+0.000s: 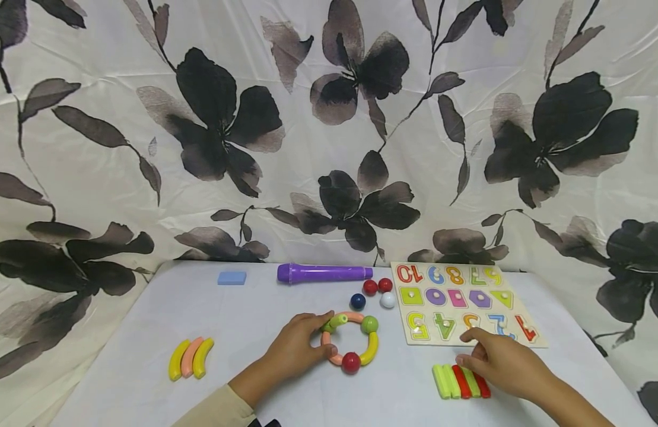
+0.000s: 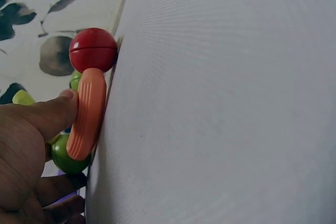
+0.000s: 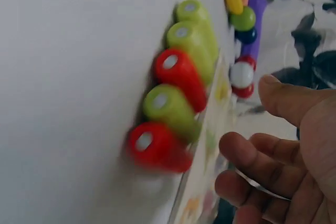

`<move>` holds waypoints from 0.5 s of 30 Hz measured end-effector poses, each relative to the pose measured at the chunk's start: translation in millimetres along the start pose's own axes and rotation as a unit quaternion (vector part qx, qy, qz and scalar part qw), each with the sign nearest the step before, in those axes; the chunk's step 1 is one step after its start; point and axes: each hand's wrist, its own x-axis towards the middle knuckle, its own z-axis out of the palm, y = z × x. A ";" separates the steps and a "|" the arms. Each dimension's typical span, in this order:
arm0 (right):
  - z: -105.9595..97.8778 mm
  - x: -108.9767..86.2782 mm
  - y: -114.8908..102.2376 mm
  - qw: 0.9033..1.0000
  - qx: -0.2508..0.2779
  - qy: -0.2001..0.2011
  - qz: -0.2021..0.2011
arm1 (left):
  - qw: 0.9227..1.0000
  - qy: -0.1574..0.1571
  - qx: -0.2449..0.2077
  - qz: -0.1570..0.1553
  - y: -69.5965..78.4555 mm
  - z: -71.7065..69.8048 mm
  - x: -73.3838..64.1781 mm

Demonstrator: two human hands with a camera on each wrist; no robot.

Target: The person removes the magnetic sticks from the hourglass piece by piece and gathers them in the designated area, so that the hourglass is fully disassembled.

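My left hand grips the left side of a ring of magnetic balls and curved rods on the white table. A red ball, a green ball and salmon and yellow curves form the ring. A short light-green rod juts from another green ball beside my left fingers. In the left wrist view, the thumb presses near a salmon curved rod. My right hand hovers with nothing in it, over a row of light-green and red straight rods.
Two yellow curved rods and a salmon one lie at left. A blue block, a purple tube and loose red, dark-blue and white balls sit farther back. A number puzzle board lies back right, before a floral cloth.
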 end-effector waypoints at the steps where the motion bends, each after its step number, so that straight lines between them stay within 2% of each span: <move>1: -0.3 2.4 -6.5 1.000 0.000 0.006 -0.011 | 1.000 0.001 0.000 0.001 0.0 -0.1 -0.2; 8: 7.6 23.0 -58.3 0.996 -0.003 0.040 -0.077 | 1.000 -0.001 0.011 -0.004 -0.1 0.2 -0.6; 15: 22.9 44.4 -105.9 0.984 -0.007 0.065 -0.165 | 0.999 0.012 0.025 0.022 -1.1 -1.0 0.1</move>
